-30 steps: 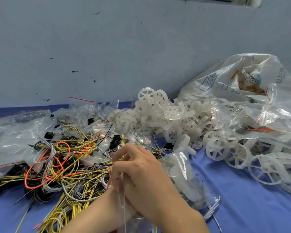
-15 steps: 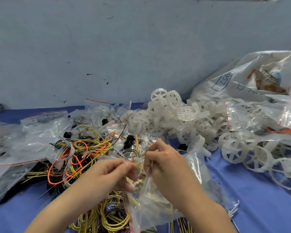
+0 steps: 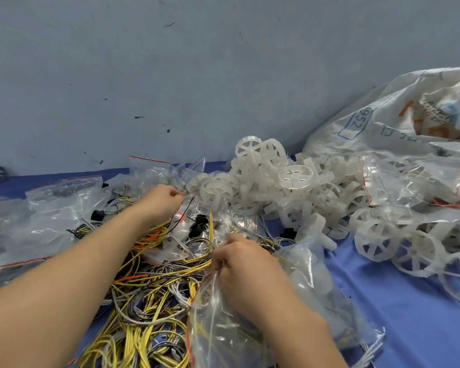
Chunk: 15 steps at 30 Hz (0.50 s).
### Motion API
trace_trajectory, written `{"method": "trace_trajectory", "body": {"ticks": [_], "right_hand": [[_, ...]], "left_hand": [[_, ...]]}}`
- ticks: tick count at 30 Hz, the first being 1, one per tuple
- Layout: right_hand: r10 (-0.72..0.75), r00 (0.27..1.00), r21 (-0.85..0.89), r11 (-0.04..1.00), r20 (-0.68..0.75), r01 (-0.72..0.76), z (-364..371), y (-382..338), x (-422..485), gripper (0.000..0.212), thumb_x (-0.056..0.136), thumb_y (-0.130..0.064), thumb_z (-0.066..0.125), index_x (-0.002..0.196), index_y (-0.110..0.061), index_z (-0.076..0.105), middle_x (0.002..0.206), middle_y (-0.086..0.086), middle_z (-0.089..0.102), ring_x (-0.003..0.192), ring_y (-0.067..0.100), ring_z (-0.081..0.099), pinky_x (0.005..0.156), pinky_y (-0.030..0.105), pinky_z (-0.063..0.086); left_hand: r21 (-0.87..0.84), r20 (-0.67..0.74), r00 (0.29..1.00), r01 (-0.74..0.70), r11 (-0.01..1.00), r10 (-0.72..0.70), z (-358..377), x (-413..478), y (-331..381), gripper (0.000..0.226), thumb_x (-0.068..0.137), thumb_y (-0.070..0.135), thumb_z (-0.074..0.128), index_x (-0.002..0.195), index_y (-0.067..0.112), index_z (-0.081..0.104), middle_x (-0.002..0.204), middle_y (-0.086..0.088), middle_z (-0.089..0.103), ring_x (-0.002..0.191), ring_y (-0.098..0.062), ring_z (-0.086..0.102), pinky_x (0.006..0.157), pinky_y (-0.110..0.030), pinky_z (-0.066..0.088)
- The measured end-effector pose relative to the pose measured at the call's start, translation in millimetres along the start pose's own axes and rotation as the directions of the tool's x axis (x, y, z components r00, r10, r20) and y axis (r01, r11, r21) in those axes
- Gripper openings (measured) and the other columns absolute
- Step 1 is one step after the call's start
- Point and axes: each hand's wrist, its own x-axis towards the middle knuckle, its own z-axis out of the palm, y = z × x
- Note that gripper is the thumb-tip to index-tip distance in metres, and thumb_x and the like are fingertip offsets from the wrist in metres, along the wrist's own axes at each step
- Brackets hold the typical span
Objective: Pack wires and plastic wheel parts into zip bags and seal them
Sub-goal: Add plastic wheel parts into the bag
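The right hand (image 3: 246, 272) is pinching the top edge of a clear zip bag (image 3: 223, 328) between curled fingers, just in front of the heap of wires (image 3: 149, 309); the bag is hanging below that hand, on the near right edge of the heap, with yellow strands and a red seal line showing through the film; the left hand (image 3: 162, 200) is reaching over the far side of the heap, its fingertips pinched on something thin beside the small bags (image 3: 149, 171); what it is pinching, I cannot tell; the pile of white plastic wheels (image 3: 276, 187) is lying beyond and to the right of the heap, on the blue bench (image 3: 398, 309); a big printed sack (image 3: 398, 118) is slumping further right; half a second ago both hands were working together at the bag's mouth, close above the heap; now the left one is stretched well away from the bag, and the right one alone is keeping hold.
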Motion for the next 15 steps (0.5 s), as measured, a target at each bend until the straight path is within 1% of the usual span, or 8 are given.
{"method": "trace_trajectory", "body": {"ticks": [1,3,6,7,8,10,11,15], "right_hand": [[0.002,1.0,0.002,1.0,0.007,-0.002,0,2,0,0.027,0.086,-0.012,0.047,0.071,-0.034,0.05,0.101,-0.006,0.052,0.097,0.02,0.05,0.076,0.032,0.04],[0.007,1.0,0.012,1.0,0.01,-0.007,-1,6,1,0.027,0.086,-0.011,0.048,0.066,-0.029,0.046,0.097,-0.005,0.049,0.095,0.023,0.05,0.075,0.032,0.039],[0.015,1.0,0.038,0.999,0.01,-0.015,-3,12,2,0.028,0.087,-0.012,0.048,0.062,-0.026,0.046,0.098,-0.005,0.05,0.097,0.023,0.05,0.08,0.034,0.04],[0.018,1.0,0.05,0.999,0.008,-0.018,-4,14,1,0.025,0.088,-0.014,0.049,0.067,-0.026,0.054,0.1,-0.006,0.051,0.099,0.022,0.051,0.084,0.035,0.042],[0.019,1.0,0.064,0.998,0.006,-0.019,-5,15,1,0.023,0.09,-0.015,0.05,0.074,-0.027,0.062,0.102,-0.006,0.052,0.101,0.022,0.051,0.088,0.036,0.043],[0.026,1.0,0.081,0.996,0.006,-0.026,-8,19,-1,0.021,0.091,-0.017,0.051,0.085,-0.026,0.069,0.106,-0.005,0.053,0.103,0.022,0.051,0.091,0.038,0.044],[0.025,1.0,0.086,0.996,0.005,-0.025,-8,19,-1,0.021,0.091,-0.016,0.052,0.087,-0.026,0.07,0.107,-0.004,0.053,0.103,0.023,0.052,0.092,0.038,0.044],[0.028,1.0,0.103,0.994,0.008,-0.029,-10,21,-2,0.023,0.09,-0.014,0.051,0.081,-0.026,0.069,0.108,-0.002,0.055,0.103,0.024,0.053,0.092,0.039,0.045]], "left_hand": [[0.081,0.027,0.999,0.018,0.997,-0.02,4,10,-5,0.028,0.099,0.02,0.044,0.114,0.011,0.065,0.1,-0.009,0.067,0.086,-0.026,0.061,0.076,-0.033,0.047],[0.181,0.056,0.997,0.041,0.983,-0.052,12,27,-13,0.029,0.097,0.015,0.042,0.113,0.003,0.064,0.122,-0.014,0.063,0.106,-0.03,0.058,0.087,-0.032,0.043],[0.221,0.077,0.994,0.056,0.974,-0.075,27,45,-18,0.038,0.098,0.01,0.038,0.124,-0.015,0.051,0.153,-0.014,0.037,0.134,-0.033,0.041,0.106,-0.037,0.035],[0.205,0.061,0.994,0.078,0.976,-0.092,30,48,-19,0.038,0.098,0.01,0.038,0.123,-0.014,0.052,0.152,-0.014,0.038,0.133,-0.033,0.042,0.105,-0.036,0.035],[0.196,0.041,0.994,0.091,0.976,-0.101,33,50,-20,0.034,0.098,0.011,0.039,0.118,-0.009,0.058,0.143,-0.016,0.048,0.124,-0.034,0.048,0.099,-0.034,0.038],[0.221,0.021,0.995,0.095,0.971,-0.102,37,51,-16,0.018,0.096,0.014,0.046,0.098,0.007,0.063,0.109,-0.017,0.061,0.098,-0.03,0.056,0.084,-0.031,0.042],[0.251,0.013,0.995,0.097,0.963,-0.104,38,50,-14,0.015,0.095,0.017,0.049,0.097,0.01,0.062,0.103,-0.016,0.061,0.094,-0.029,0.057,0.082,-0.031,0.042],[0.267,0.042,0.991,0.114,0.957,-0.13,43,52,-15,0.059,0.095,0.042,0.052,0.132,-0.004,0.05,0.124,-0.021,0.06,0.096,-0.03,0.06,0.087,-0.036,0.047]]}}
